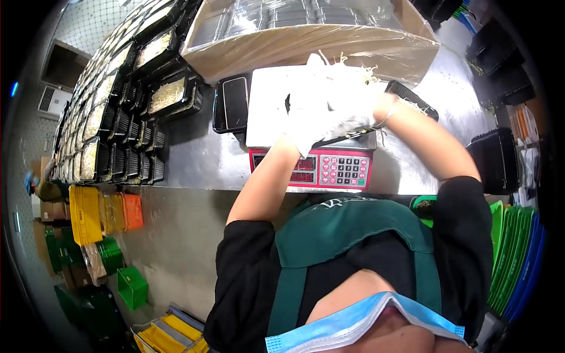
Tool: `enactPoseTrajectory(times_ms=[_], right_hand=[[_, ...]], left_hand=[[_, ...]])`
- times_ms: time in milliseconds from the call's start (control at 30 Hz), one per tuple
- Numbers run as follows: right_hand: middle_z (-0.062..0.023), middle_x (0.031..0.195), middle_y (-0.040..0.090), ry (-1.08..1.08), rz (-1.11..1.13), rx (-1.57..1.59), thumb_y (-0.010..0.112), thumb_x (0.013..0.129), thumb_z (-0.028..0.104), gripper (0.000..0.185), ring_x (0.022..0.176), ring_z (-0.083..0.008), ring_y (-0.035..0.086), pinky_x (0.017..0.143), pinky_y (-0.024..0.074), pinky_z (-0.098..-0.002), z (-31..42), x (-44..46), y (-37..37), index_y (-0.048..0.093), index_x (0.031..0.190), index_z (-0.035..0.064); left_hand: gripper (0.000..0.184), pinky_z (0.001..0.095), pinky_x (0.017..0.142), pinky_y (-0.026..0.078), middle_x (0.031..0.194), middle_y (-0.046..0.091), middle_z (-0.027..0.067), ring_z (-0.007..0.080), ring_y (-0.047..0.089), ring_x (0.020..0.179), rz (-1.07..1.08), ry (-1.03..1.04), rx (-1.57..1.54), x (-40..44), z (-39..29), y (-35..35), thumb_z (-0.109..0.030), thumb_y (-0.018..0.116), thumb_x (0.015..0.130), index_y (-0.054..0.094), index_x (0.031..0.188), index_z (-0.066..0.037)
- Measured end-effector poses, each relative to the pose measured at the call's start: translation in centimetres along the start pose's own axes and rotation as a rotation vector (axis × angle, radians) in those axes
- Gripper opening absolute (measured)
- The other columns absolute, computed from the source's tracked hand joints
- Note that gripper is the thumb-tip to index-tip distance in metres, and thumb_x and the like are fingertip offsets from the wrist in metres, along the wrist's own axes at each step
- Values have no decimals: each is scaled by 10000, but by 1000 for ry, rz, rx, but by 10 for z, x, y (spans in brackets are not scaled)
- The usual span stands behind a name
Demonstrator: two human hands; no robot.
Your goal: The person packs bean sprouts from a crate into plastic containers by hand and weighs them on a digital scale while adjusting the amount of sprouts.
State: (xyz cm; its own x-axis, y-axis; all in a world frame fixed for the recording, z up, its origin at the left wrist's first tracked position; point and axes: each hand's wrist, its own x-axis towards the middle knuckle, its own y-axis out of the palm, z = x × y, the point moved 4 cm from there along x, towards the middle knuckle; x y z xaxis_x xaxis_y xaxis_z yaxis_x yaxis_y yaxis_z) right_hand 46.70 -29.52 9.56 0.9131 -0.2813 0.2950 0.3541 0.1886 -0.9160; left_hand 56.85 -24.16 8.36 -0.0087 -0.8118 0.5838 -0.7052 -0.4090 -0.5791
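Both my hands wear white gloves and are close together over the white platform of a weighing scale (268,106). Glare washes out much of the gloves. My left hand (306,120) is at the near side of the platform, its fingers lost in the brightness. Beside it, my right hand (356,112) reaches in from the right, its fingers also unclear. Pale bean sprouts (368,75) stick out just beyond the gloves. Below the hands shows a dark tray edge (341,140), mostly covered. The red keypad panel (344,170) faces me.
Stacked black trays of sprouts (168,97) fill the table's left side. A dark, phone-like rectangle (235,101) lies left of the scale. Behind stands a plastic-lined carton (318,50). Another black tray (415,100) is at right, with black containers (494,159) farther right.
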Motion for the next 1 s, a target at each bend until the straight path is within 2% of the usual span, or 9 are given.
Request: enactPoseTrajectory(times_ms=[100, 167, 300, 367, 433, 700, 767, 900, 1000], right_hand=[[-191, 1281, 476, 265, 475, -239, 784, 559, 492, 946, 1226, -317, 404, 1067, 225, -501, -20, -14, -30, 420, 1347, 114], [-175, 1225, 506, 247, 371, -253, 794, 528, 455, 953, 1190, -306, 434, 1070, 195, -520, -30, -37, -38, 430, 1323, 75], [-199, 1124, 521, 494, 554, -122, 713, 613, 168, 750, 1045, -338, 510, 950, 393, -403, -37, -46, -27, 431, 1289, 6], [-209, 1173, 507, 589, 402, -68, 696, 627, 90, 733, 1071, -352, 504, 961, 409, -381, -34, -54, -19, 418, 1299, 1], [-215, 1220, 486, 527, 288, 26, 708, 627, 93, 748, 1113, -350, 493, 987, 395, -371, -32, -60, -19, 411, 1308, 1], [-262, 1138, 552, 327, -150, 116, 653, 777, 146, 572, 1038, -363, 563, 893, 462, -388, -52, -70, -3, 434, 1281, -10], [-236, 1129, 592, 652, 334, 75, 693, 751, 94, 822, 1035, -329, 598, 912, 466, -360, -68, -66, -2, 233, 1431, 39], [-222, 1107, 609, 506, 565, 27, 680, 765, 83, 805, 977, -306, 621, 851, 487, -347, -78, -63, -22, 244, 1442, 72], [-144, 1042, 660, 409, 369, 415, 667, 795, 116, 646, 806, -172, 607, 698, 489, -267, -89, -87, -33, 403, 1383, 85]], left_hand=[[638, 387, 1028, 355, 1324, 467, 178, 326, 468, 1195, 307, 43, 124, -4, 10, 31, -427, 543, 863, 384, 1364, -65], [619, 384, 1027, 357, 1325, 472, 164, 308, 471, 1202, 526, 39, 207, -7, 16, 49, -456, 508, 883, 390, 1367, -90], [535, 368, 926, 418, 1200, 568, 108, 240, 539, 1094, 482, -33, -313, -7, 12, 48, -501, 466, 889, 506, 1287, -147], [521, 364, 901, 433, 1169, 592, 94, 223, 556, 1067, 466, -60, -441, -6, 7, 39, -512, 456, 890, 535, 1267, -161], [476, 365, 775, 482, 1011, 654, 72, 221, 607, 903, 528, 103, 182, 8, -17, 21, -528, 489, 859, 625, 1144, -172], [482, 374, 622, 498, 799, 644, 109, 273, 628, 696, 381, 35, -97, -1, 12, 39, -584, 563, 786, 678, 935, -140], [528, 378, 630, 502, 798, 645, 125, 287, 632, 696, 367, 80, 42, 0, 12, 34, -605, 586, 759, 670, 917, -108], [589, 381, 644, 506, 816, 649, 143, 300, 636, 699, 439, -4, 12, 6, 5, 29, -624, 619, 721, 658, 899, -63], [368, 320, 766, 510, 965, 676, 134, 253, 651, 858, 605, -106, 57, 9, -3, 25, -243, 724, 764, 646, 1033, -3]])
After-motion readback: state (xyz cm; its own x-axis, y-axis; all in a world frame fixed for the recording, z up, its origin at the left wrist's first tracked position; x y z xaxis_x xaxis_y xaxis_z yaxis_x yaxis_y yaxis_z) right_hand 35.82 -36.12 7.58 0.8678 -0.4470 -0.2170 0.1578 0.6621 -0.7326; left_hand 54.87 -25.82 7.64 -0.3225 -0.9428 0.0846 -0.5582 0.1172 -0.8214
